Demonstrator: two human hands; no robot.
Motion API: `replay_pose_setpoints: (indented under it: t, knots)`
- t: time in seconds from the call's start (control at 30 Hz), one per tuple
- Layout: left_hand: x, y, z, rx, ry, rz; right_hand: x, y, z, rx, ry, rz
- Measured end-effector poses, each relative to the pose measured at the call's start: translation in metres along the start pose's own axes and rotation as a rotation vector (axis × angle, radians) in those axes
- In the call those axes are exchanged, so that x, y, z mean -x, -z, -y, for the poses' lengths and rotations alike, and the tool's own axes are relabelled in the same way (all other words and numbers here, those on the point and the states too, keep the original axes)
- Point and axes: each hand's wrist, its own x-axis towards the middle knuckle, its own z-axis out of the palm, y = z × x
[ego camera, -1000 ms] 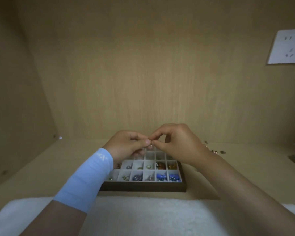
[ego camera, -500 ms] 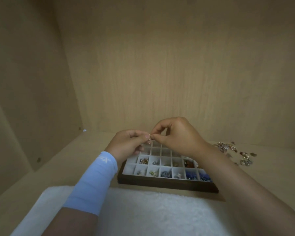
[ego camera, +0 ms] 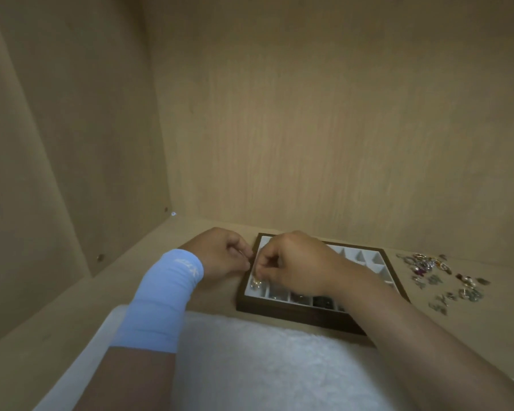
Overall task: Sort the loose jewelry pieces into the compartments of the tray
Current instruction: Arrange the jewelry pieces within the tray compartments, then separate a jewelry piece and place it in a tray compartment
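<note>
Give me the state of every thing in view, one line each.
Tray: lying flat, uncovered, near compartments partly filled.
Left hand: pinching a small piece.
Right hand: pinching the same piece over the tray's left end.
Loose jewelry: scattered right of the tray, unsorted.
White cloth: spread flat in front of the tray.

The one head-worn camera looked forward and down from close above, facing the back wall (ego camera: 339,114) and its left corner. The tray (ego camera: 279,309) on the shelf (ego camera: 131,286) sat low in frame, right of centre.
</note>
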Motion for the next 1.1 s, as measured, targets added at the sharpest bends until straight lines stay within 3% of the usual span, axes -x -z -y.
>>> replay_pose_setpoints:
  t: [0.17,0.4,0.57,0.77,1.1]
  knots:
    - [-0.006,-0.007,0.004,-0.080,-0.014,-0.014,-0.003,-0.008,0.004,0.084,-0.001,0.087]
    - [-0.008,-0.020,-0.008,-0.166,-0.056,-0.111,-0.002,-0.006,0.005,0.015,-0.039,0.189]
    - [-0.007,-0.035,-0.022,-0.111,-0.206,-0.202,0.014,0.014,-0.009,-0.050,-0.069,0.073]
    - [-0.003,-0.061,-0.039,-0.093,-0.349,-0.215,0.063,0.056,-0.053,-0.086,-0.228,-0.054]
    - [-0.004,-0.137,-0.132,-0.128,-0.538,-0.040,0.194,0.087,-0.165,0.039,-0.671,-0.432]
